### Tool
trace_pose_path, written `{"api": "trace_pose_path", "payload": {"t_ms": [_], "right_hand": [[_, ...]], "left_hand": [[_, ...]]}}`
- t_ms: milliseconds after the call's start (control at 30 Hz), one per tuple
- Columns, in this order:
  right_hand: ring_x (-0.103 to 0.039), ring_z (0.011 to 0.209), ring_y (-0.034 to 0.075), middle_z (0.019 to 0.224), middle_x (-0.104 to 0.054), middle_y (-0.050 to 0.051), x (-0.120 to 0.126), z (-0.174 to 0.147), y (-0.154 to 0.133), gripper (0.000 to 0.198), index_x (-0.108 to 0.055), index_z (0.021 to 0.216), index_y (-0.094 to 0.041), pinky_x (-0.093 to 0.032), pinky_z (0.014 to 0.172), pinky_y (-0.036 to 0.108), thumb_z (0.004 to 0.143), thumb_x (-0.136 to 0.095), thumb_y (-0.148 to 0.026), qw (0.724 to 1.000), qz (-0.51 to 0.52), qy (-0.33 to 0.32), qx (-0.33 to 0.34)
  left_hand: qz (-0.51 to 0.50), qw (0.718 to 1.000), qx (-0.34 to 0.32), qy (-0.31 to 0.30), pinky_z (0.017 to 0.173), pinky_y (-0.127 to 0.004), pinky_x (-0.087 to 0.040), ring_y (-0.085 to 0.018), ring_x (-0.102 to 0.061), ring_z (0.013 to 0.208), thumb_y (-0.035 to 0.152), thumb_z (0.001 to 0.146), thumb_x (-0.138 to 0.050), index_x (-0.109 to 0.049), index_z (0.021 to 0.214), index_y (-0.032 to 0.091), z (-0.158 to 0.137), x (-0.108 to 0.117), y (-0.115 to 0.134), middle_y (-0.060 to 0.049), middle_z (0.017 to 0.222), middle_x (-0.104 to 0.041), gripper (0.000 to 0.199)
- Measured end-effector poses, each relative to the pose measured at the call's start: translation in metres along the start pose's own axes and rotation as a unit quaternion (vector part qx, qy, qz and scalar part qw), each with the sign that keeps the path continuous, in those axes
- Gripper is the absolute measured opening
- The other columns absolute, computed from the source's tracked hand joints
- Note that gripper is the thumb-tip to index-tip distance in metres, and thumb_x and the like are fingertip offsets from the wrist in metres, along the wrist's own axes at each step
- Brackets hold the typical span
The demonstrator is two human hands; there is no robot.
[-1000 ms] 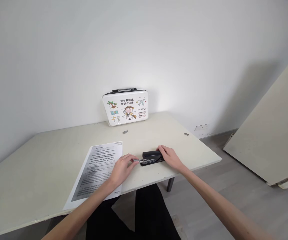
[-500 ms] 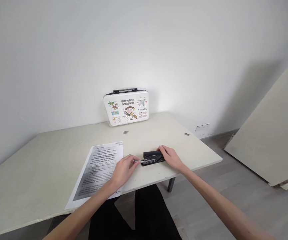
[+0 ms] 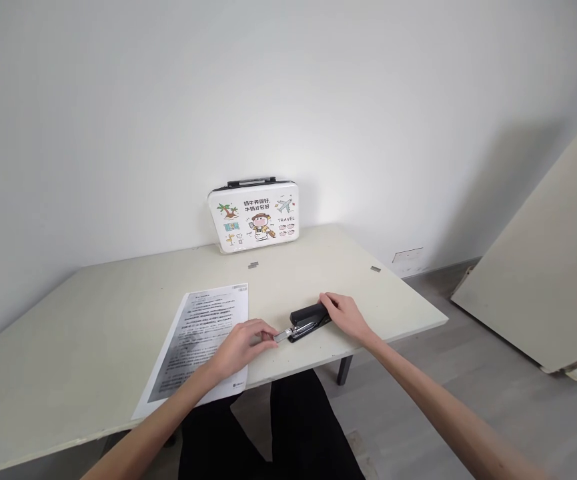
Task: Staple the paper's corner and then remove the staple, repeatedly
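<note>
A black stapler lies near the table's front edge, its front end angled toward my left hand. My right hand is closed around its rear end. Between the thumb and fingers of my left hand is a silvery strip of staples, which reaches to the stapler's front end. How far the strip extends inside the stapler is hard to make out. Beneath my left forearm lies a printed sheet of paper, partly covered.
At the back, a white case with cartoon prints stands against the wall. Small grey staple strips lie in front of it, and another grey strip sits near the right edge of the table. A pale panel leans at the right.
My left hand has shifted slightly left, and more of the silvery strip shows between it and the stapler. The stapler's front end has turned a little toward me.
</note>
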State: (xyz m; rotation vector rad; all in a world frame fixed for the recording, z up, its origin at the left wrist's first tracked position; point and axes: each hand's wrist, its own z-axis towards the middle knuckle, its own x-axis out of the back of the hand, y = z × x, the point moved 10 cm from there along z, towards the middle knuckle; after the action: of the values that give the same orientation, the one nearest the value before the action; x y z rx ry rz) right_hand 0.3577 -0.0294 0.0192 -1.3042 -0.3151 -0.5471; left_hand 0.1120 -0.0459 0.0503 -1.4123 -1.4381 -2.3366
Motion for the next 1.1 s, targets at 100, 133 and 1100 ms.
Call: {"api": "trace_pose_path", "payload": {"t_ms": [100, 133, 1100], "right_hand": [[-0.043, 0.062, 0.017, 0.063, -0.049, -0.001, 0.0, -0.001, -0.001, 0.052, -0.049, 0.066, -0.023, -0.032, 0.062, 0.031, 0.102, -0.037, -0.06, 1.0, 0.003, -0.006, 0.004], [-0.042, 0.062, 0.017, 0.063, -0.048, -0.001, 0.0, -0.001, -0.002, 0.053, -0.047, 0.066, -0.023, -0.032, 0.061, 0.031, 0.102, -0.037, -0.06, 1.0, -0.001, -0.007, 0.006], [-0.045, 0.066, 0.018, 0.065, -0.049, -0.001, -0.003, -0.001, -0.002, 0.049, -0.044, 0.069, -0.023, -0.034, 0.064, 0.03, 0.102, -0.035, -0.058, 1.0, 0.0, -0.026, 0.015]], "left_hand": [[-0.022, 0.999, -0.016, -0.017, 0.086, -0.033, -0.055, -0.021, -0.071, 0.088, 0.051, 0.092, -0.072, -0.076, 0.101, 0.027, 0.006, -0.006, 0.007, -0.003, 0.097, -0.075, 0.026], [-0.025, 0.999, -0.021, -0.018, 0.086, -0.033, -0.055, -0.021, -0.071, 0.088, 0.052, 0.09, -0.073, -0.077, 0.101, 0.027, 0.009, -0.007, 0.008, -0.003, 0.097, -0.075, 0.028], [0.003, 0.996, -0.037, -0.083, 0.058, -0.025, -0.038, -0.014, -0.055, 0.062, 0.066, 0.08, -0.076, -0.067, 0.074, 0.019, 0.059, -0.037, 0.008, 0.002, 0.068, -0.062, 0.048]]}}
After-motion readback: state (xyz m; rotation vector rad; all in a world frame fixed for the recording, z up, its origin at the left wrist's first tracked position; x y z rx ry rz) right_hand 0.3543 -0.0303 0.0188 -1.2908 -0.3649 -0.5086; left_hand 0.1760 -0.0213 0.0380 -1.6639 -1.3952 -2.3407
